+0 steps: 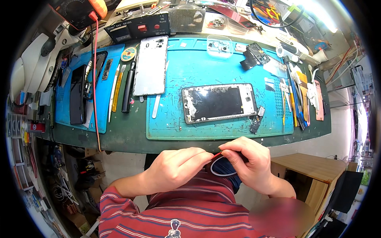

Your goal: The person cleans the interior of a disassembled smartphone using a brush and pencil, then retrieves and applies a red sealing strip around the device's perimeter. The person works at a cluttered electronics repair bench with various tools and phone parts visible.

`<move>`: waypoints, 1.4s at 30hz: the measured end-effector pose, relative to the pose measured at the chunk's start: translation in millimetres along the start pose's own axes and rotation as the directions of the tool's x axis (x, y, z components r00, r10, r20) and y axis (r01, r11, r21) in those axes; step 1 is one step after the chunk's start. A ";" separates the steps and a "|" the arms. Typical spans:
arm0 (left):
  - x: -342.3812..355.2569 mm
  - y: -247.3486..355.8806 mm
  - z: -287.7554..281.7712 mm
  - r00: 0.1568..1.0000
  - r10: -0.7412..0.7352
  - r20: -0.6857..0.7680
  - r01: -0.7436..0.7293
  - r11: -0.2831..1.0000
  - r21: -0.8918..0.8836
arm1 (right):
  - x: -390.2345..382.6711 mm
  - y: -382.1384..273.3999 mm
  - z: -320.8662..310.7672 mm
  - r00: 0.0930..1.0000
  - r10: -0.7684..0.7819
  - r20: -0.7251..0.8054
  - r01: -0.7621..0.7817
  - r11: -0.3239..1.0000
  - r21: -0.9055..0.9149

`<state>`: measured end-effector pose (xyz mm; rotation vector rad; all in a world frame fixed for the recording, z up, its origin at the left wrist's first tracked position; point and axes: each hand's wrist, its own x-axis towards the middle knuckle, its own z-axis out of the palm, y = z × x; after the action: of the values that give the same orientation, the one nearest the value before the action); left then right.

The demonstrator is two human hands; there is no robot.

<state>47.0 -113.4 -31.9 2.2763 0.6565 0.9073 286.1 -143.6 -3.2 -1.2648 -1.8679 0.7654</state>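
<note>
A small dark part with a pale loop is pinched in the right hand grip. A thin red strip is pinched by the left hand, below the opened phone on the bench.

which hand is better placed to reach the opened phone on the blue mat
Right, probably. The right hand sits almost straight below the opened phone, while the left hand is further over to the left. Both hands are busy pinching a small dark part near the chest.
</note>
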 end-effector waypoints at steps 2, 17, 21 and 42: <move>0.2 0.2 0.5 1.000 0.012 -0.009 -0.012 1.000 0.025 | -0.2 0.1 0.0 1.000 0.004 -0.003 -0.004 1.000 0.002; 3.7 2.9 -0.7 1.000 -0.012 -0.024 0.012 1.000 -0.008 | -1.5 2.4 -1.2 1.000 0.003 -0.010 -0.002 0.999 0.032; 4.1 0.7 -2.2 0.999 -0.047 -0.018 0.044 0.993 -0.108 | -1.7 0.4 -3.2 1.000 -0.018 0.007 0.017 1.000 0.021; 3.5 -6.9 -25.2 0.925 0.379 0.029 -0.369 0.878 0.305 | 2.7 -8.0 -12.3 0.967 0.076 0.242 -0.115 0.982 0.149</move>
<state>29.2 -97.8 -20.1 2.7354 0.3919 1.0834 291.7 -142.9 10.7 -1.2101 -1.8947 1.1397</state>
